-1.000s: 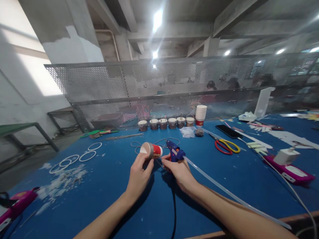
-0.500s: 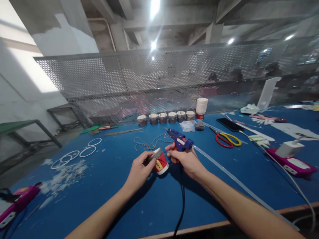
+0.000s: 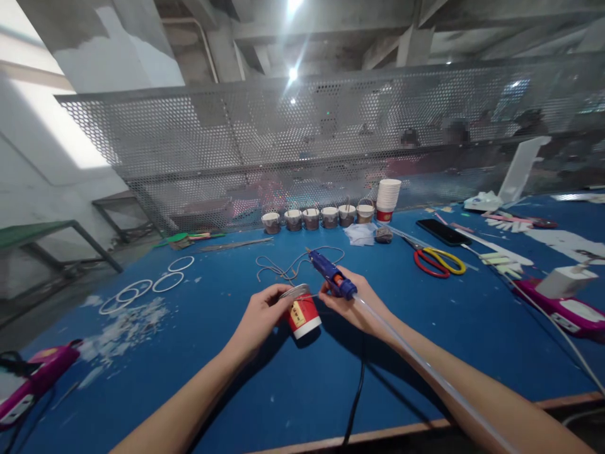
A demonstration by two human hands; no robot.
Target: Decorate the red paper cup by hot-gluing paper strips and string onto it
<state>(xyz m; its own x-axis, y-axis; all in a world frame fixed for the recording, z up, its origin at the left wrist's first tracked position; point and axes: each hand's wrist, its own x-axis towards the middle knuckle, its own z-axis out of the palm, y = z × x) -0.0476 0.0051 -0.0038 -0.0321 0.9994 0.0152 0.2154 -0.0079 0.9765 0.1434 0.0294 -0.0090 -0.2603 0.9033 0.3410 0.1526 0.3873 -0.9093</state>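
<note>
A small red and white paper cup [image 3: 304, 313], its rim wrapped in grey cord, is tilted in my left hand [image 3: 261, 313], thumb and fingers closed on its upper left side. Just right of the cup, my right hand [image 3: 357, 301] grips a blue glue gun [image 3: 331, 275] whose tip points up and left. A long clear glue stick [image 3: 406, 343] runs from the gun's back toward the lower right. Loose grey cord [image 3: 283, 270] lies curled behind the cup, and a strand reaches from the cup's rim to my right fingers.
Cord-wrapped cups [image 3: 329, 218] line the back beside stacked cups [image 3: 388, 195]. Scissors [image 3: 439, 261] and a phone [image 3: 443, 232] lie right, near a pink power strip [image 3: 562, 310]. White rings [image 3: 167, 282] and scraps sit left. A mesh partition [image 3: 203, 145] stands behind.
The glue gun has turned and tipped lower, its tip shifting slightly left and its back end down. The cup stands more upright, showing more of its label. The view has shifted slightly.
</note>
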